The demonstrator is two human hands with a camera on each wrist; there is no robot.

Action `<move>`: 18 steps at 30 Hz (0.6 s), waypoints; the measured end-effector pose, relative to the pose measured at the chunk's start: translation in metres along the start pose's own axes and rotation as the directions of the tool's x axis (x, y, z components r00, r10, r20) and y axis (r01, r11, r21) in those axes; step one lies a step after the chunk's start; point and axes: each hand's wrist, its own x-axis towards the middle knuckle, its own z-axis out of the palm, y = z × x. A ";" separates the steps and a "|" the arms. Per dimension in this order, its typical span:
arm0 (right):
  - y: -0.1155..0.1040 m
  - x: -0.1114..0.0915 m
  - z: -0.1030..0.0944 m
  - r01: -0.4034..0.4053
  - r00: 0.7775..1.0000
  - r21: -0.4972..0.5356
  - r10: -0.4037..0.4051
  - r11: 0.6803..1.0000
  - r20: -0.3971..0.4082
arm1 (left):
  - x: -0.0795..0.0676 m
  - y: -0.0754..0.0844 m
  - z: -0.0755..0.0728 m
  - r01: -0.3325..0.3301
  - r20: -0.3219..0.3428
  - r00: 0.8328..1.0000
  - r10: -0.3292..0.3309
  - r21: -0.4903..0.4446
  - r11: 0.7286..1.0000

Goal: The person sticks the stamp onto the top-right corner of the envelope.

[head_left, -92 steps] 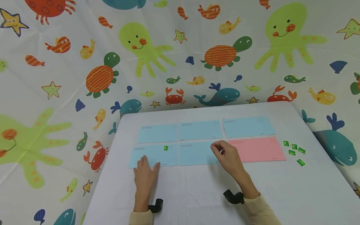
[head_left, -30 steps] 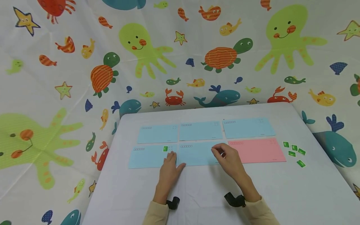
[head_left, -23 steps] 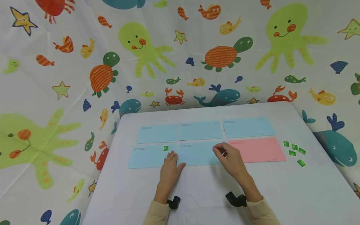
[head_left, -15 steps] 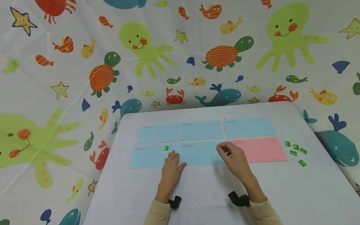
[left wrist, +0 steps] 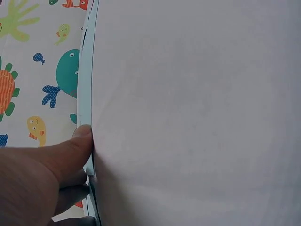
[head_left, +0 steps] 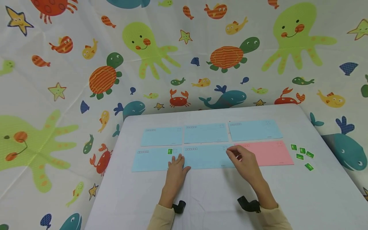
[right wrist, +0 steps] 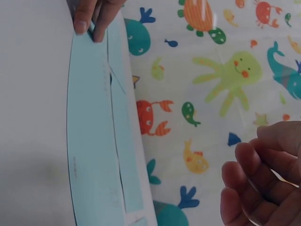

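Blue envelope (head_left: pixel 205 159) being worked on is set mid near row on the counter (head_left: pixel 201 201), with a pink envelope (head_left: pixel 271 156) to its right and a second blue one (head_left: pixel 150 163), green stamp (head_left: pixel 170 151) laid on it, to its left. Its near left corner is touched by the thumb of the left hand (head_left: pixel 176 171), whose fingers are spread fairly straight over the left one. On the right hand (head_left: pixel 245 163), thumb and index are brought together by the printed corner box (head_left: pixel 225 148); whether a stamp is pinched there can't be told tbh. For a clean job, the envelope should probably be kept pinned and the fingertips squared up with that box. Compared with half a second ago, the right hand has been shifted rightward, so the box is now uncovered. Loose green stamps (head_left: pixel 300 157), right of the pink one, were left unmoved.
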 end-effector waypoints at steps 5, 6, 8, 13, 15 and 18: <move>0.004 -0.002 -0.002 0.000 1.000 -0.018 -0.001 1.000 -0.015 | -0.001 0.001 0.000 -0.018 -0.009 1.000 0.018 0.023 1.000; 0.005 -0.002 -0.003 -0.002 1.000 -0.018 0.001 1.000 -0.019 | -0.001 0.001 -0.001 -0.021 -0.009 1.000 0.021 0.032 0.999; 0.006 -0.002 -0.005 0.000 1.000 -0.023 0.000 1.000 -0.031 | -0.001 0.002 -0.001 -0.027 -0.005 1.000 0.027 0.049 0.998; 0.008 -0.002 -0.009 0.003 0.998 -0.039 -0.006 0.999 -0.059 | 0.000 0.002 -0.003 -0.027 0.018 0.999 0.026 0.066 0.997; 0.008 -0.002 -0.011 0.002 0.998 -0.044 -0.005 0.999 -0.065 | 0.000 0.002 -0.004 -0.017 0.035 0.999 0.015 0.057 0.998; 0.010 -0.002 -0.014 -0.008 0.997 -0.050 0.004 0.999 -0.071 | 0.000 0.002 -0.006 -0.006 0.053 0.999 0.004 0.038 0.999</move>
